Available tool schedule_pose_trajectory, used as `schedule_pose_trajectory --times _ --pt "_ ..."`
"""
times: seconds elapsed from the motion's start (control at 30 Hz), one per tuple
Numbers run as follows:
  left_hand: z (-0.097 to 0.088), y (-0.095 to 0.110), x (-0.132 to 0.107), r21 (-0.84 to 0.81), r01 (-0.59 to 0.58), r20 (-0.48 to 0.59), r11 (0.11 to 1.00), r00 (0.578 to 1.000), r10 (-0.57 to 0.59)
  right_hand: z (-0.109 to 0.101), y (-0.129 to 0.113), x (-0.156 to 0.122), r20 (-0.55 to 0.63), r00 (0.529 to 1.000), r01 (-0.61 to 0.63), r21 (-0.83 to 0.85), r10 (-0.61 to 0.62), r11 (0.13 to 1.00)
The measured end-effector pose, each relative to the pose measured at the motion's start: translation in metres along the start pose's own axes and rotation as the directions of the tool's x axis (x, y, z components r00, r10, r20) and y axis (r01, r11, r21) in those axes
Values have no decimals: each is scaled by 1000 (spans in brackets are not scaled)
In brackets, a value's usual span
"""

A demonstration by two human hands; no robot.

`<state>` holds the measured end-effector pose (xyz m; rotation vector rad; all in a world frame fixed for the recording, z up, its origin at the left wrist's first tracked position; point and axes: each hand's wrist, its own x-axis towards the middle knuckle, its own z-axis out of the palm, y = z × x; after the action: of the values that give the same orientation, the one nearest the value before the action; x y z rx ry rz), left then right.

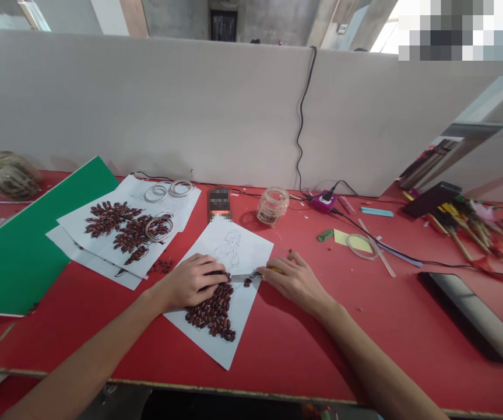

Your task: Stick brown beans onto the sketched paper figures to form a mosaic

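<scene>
A white drawing sheet (211,344) lies on the red table, with a line-drawn figure in its upper part. Glossy dark red beans (211,312) cover the lower part of that drawing in a dense patch. My left hand (196,281) rests over the patch, its bent fingers together and the tips at a bean beside the blade. From the right, my right hand (294,281) grips a tool with a metal blade (243,277) and a yellow handle; its exact kind is partly hidden by the fingers. The blade points left, close to my left fingertips. A loose bean cluster (248,283) lies just under it.
Bean-covered sheets (70,242) and clear tape rolls (181,188) lie left, near a green board (37,256). Behind stand a glass jar (273,205) and a purple power adapter (323,202). A black phone-like slab (470,315) and cables are at right. A white partition (190,111) closes the back.
</scene>
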<state>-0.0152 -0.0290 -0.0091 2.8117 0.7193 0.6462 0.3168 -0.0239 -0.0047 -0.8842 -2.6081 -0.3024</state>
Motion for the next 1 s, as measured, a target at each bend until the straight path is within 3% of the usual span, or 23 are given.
schedule_pose_trajectory --times 1.0 --pt "-1 4 2 -12 1 -16 1000 1000 -1 2 0 -1 -40 999 2 30 -1 1000"
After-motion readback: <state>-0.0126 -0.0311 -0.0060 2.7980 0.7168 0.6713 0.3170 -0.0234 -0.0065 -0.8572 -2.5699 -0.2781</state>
